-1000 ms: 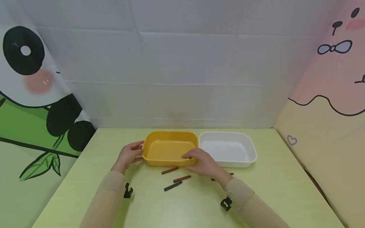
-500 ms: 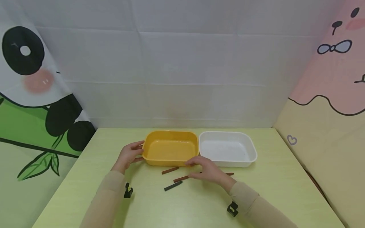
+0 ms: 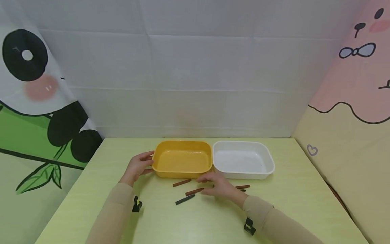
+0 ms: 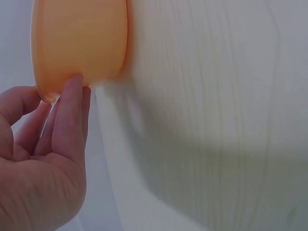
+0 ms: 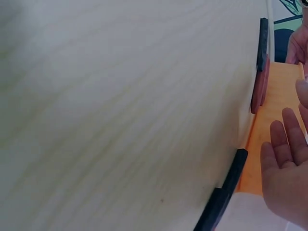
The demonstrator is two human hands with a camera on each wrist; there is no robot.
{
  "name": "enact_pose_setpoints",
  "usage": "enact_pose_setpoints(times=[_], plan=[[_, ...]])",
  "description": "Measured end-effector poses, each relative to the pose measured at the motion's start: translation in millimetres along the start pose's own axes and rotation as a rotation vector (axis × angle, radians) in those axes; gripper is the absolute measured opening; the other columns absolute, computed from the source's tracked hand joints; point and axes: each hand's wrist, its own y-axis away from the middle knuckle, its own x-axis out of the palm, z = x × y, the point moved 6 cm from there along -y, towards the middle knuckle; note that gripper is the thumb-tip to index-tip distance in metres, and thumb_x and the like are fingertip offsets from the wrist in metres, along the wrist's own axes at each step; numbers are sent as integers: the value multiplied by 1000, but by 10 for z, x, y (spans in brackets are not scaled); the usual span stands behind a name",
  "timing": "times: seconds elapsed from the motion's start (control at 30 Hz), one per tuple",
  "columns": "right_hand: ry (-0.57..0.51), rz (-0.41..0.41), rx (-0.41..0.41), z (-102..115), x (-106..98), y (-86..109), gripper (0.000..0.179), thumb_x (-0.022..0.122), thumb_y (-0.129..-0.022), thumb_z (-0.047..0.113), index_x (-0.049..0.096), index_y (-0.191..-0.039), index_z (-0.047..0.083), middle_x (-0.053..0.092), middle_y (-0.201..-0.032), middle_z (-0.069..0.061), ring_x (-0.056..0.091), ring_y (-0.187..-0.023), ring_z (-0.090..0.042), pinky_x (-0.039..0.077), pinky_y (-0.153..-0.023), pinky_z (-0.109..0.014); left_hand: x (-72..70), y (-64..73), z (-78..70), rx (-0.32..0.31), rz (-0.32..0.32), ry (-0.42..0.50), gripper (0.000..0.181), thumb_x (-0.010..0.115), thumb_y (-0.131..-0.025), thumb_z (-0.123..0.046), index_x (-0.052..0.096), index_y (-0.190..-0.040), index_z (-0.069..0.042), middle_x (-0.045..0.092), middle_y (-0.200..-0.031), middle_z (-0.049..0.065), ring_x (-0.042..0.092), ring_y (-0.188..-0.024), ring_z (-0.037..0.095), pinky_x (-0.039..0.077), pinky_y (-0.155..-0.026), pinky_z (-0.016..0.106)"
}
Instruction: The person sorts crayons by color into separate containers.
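My left hand touches the left end of the yellow tray; in the left wrist view its fairly straight fingers lie against the tray's outer wall and rim. My right hand hovers palm down just in front of the trays, thumb apart from the fingers, nothing between them. Around it lie several crayons: a brown crayon, a reddish-brown crayon by the thumb tip, a dark crayon, and another brown crayon beyond the wrist. The right hand partly hides a dark crayon.
A white tray stands right beside the yellow one, at its right. Both sit near the back of the pale yellow table. A pale cloth wall rises behind, and printed cloths hang at both sides.
My right hand has drawn back from over the yellow tray's front right corner toward the crayons in front. My left hand stays at the tray's left end.
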Motion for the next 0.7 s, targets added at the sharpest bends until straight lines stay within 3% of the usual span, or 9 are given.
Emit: enact_pose_setpoints(times=[0.27, 0.7], plan=[[4, 31, 119, -143, 123, -36, 34, 79, -85, 7, 71, -118, 9, 70, -115, 2, 61, -109, -15, 48, -101, -33, 4, -27, 23, 0, -8, -3, 52, 54, -101, -3, 39, -151, -1, 44, -144, 30, 55, -121, 45, 57, -87, 41], [45, 55, 199, -214, 237, -101, 28, 78, -86, 12, 73, -113, 15, 70, -109, 10, 59, -106, -10, 48, -100, -32, 0, -18, 15, 5, 7, 11, 53, 53, -101, -2, 38, -151, -1, 42, -145, 31, 53, -123, 46, 55, -90, 44]])
